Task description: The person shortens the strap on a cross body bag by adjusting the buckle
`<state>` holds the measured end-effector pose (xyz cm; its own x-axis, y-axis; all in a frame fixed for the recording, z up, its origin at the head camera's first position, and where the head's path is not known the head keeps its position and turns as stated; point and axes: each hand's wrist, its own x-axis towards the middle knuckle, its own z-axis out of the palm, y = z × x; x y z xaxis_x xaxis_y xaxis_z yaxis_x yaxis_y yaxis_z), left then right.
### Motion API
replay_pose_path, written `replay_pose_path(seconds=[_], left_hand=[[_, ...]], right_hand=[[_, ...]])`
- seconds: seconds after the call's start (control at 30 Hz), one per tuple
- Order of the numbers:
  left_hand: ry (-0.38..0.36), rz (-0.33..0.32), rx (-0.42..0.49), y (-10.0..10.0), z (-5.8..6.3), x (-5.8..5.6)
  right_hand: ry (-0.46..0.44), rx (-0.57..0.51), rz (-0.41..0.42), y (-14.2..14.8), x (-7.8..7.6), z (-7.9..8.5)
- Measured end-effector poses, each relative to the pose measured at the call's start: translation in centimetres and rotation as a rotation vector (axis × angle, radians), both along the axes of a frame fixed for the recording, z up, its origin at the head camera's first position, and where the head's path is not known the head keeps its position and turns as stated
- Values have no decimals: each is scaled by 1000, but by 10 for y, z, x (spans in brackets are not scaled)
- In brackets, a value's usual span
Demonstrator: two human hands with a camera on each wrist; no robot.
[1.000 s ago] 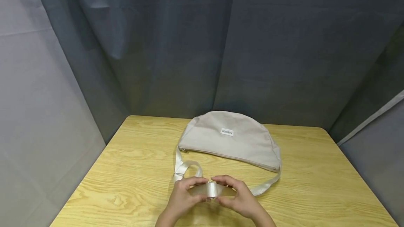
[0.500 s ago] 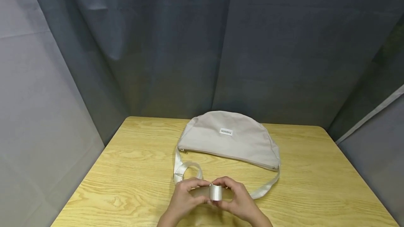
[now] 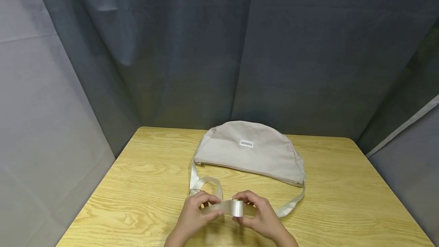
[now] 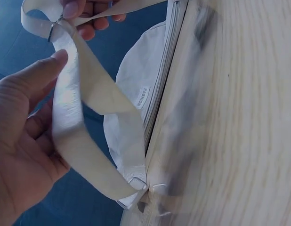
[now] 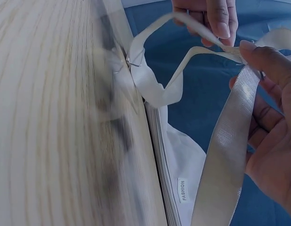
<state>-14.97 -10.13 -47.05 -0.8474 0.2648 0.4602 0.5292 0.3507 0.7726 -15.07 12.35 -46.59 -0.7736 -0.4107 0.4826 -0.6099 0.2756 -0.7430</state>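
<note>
A beige shoulder bag (image 3: 253, 159) with a white FASHION label lies on the table, its zipper edge toward me. Its webbing strap (image 3: 236, 209) runs round to both my hands, held above the tabletop. With thumb and fingers my left hand (image 3: 193, 210) pinches the strap a little left of a small loop. My right hand (image 3: 262, 214) grips the strap at that loop, by a thin metal ring (image 4: 55, 29) that the webbing passes through. Another metal slider (image 4: 135, 184) sits further along the strap, near the bag's left end. The right fingertips are partly hidden behind webbing.
The wood-grain table (image 3: 137, 186) extends on both sides of the bag. Dark curtains (image 3: 192, 48) hang behind it, with pale grey cloth (image 3: 44, 125) at the left. A slack curl of strap (image 3: 214, 182) lies beside the left hand.
My left hand has drawn back to the left along the strap, away from the right hand. The small loop has shifted slightly right, and more webbing shows between the hands.
</note>
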Motion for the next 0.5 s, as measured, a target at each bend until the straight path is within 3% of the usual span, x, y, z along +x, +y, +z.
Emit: replay_pose_path(seconds=[0.1,0.3,0.37,0.5], left_hand=[[-18,-13,-4,2,3,1],[-7,-5,-10,4,32,14],[-10,8,-20,-2,27,12],[4,24,-27,-15,6,1]], right_hand=[[1,6,-13,-1,1,1],[4,23,-29,-4,9,22],[18,20,-35,-3,12,29],[55,15,-61,3,4,13]])
